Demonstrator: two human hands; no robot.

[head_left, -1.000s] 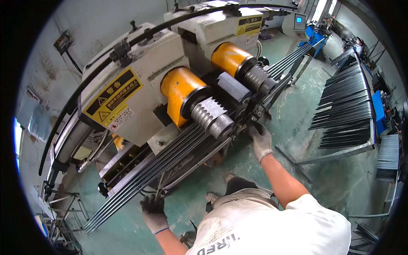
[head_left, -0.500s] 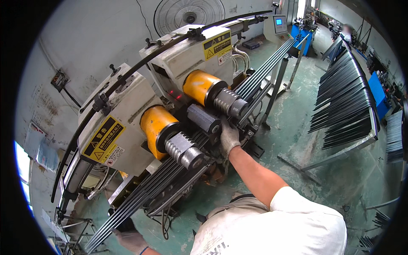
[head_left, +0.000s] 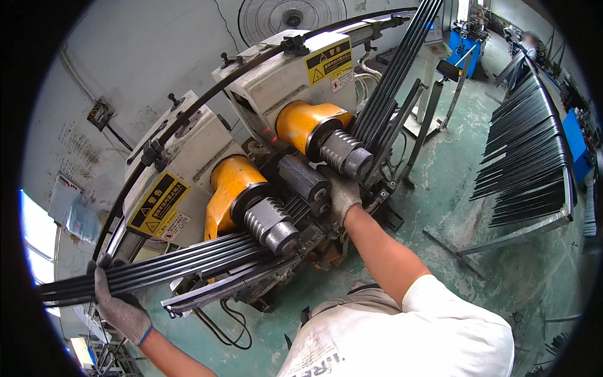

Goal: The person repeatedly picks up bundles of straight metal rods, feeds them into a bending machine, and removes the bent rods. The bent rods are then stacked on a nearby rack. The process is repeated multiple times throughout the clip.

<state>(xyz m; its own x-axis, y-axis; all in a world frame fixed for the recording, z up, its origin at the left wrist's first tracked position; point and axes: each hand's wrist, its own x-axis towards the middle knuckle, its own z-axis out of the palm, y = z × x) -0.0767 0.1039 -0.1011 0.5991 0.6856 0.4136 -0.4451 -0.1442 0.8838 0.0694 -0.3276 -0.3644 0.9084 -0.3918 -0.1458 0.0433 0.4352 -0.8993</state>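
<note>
My left hand [head_left: 122, 309], in a grey work glove, grips the left ends of several dark metal rods [head_left: 188, 256]. Its thumb side lies in front of them, and dark fingertips show above. The rods pass under a ridged steel roller [head_left: 271, 225] and behind a dark many-sided block [head_left: 303, 176]. Beyond a second ridged roller [head_left: 345, 154], they rise steeply on the right [head_left: 402, 69]. Against the block's right side rests my gloved right hand [head_left: 344, 193]. Its fingers reach behind the block and are mostly hidden.
Two yellow cylinders [head_left: 235, 176] [head_left: 308, 125] carry the rollers on a pale machine [head_left: 182, 144]. A long curved black bar [head_left: 207, 94] spans it. On the right stands a rack [head_left: 515, 242] hung with many dark rods. A person [head_left: 529, 47] is far back.
Both ends of the rods have swung up, so the once straight bundle is now bent about the middle. My left hand has risen with the left ends; my right hand stays by the block.
</note>
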